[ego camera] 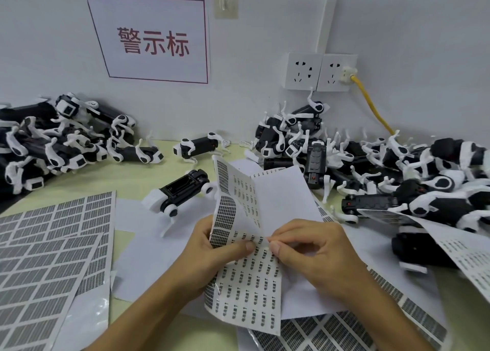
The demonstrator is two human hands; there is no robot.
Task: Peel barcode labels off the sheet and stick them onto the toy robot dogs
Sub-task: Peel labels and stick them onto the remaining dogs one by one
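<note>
Two hands at 6 o'clock. Left hand (212, 247) grips curled label sheet (246, 279), thumb on top; right hand (313, 247) pinches small label at sheet's fold. Loose toy robot dogs: one upside down (180, 191) at 11 o'clock of sheet, one (197, 145) beyond it near wall. Two dog piles: left pile (53, 141) at 10 o'clock, right pile (371, 170) at 2 o'clock. Two flat barcode sheets (53, 244) overlap at 8 o'clock. Bare table strip (111, 175) between piles.

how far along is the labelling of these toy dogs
Done: cannot tell; no stuck label is visible. In hand: left hand holds the label sheet while right hand pinches a label at its fold. Left: the belly-up dog and both piles.
</note>
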